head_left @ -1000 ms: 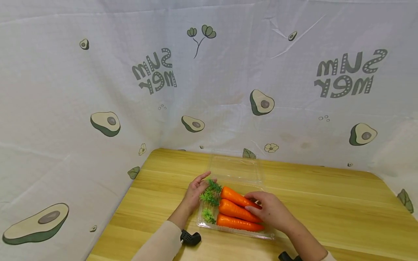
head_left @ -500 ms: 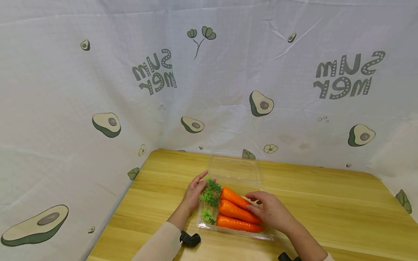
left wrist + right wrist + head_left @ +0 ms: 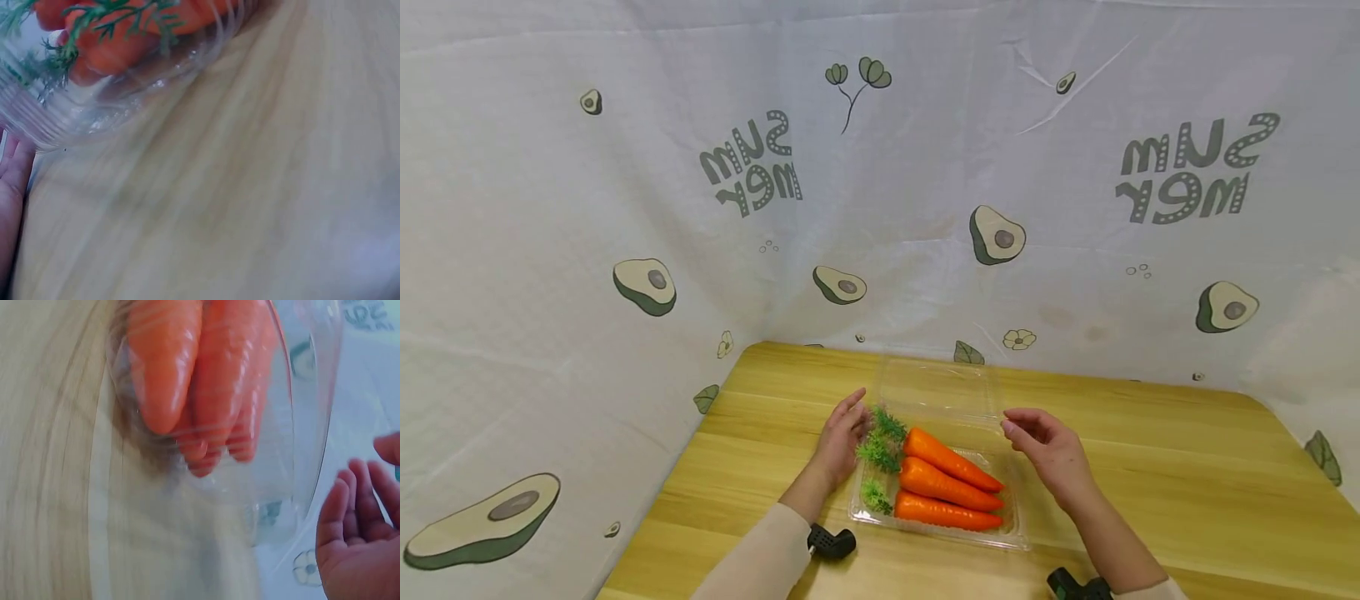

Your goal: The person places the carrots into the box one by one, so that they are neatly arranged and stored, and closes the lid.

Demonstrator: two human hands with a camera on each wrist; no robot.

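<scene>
- Container: a clear plastic clamshell tray [image 3: 1017, 533] lies on the wooden counter [image 3: 1187, 500], near the counter's middle. Its transparent lid [image 3: 942, 392] is hinged open and lies flat on the far side, toward the backdrop.
- Contents: three orange carrots [image 3: 947, 483] lie side by side in the tray, green tops [image 3: 880, 454] pointing to the person's left and tapered tips to the right.
- Left hand [image 3: 842, 437]: positioned at the left end of the tray, just beside the green tops. The grip is spread, fingers straight and relaxed, holding nothing. Whether the fingertips touch the tray edge cannot be told from the head view; in the left wrist view the edge of the hand [image 3: 12, 206] lies next to the ribbed tray wall [image 3: 44, 125].
- Right hand [image 3: 1052, 450]: positioned just beyond the right end of the tray, near the corner where the lid meets the base. The grip is loosely curved, fingers apart, holding nothing. In the right wrist view the fingers [image 3: 350, 512] are clear of the tray wall [image 3: 312, 425], with the carrot tips visible through the plastic.
- Surroundings: a white cloth backdrop [image 3: 625, 208] printed with avocado figures and lettering encloses the counter on the far and left sides.
- Wrist devices: a black unit [image 3: 831, 542] sits at the left wrist, another [image 3: 1075, 585] at the right.
</scene>
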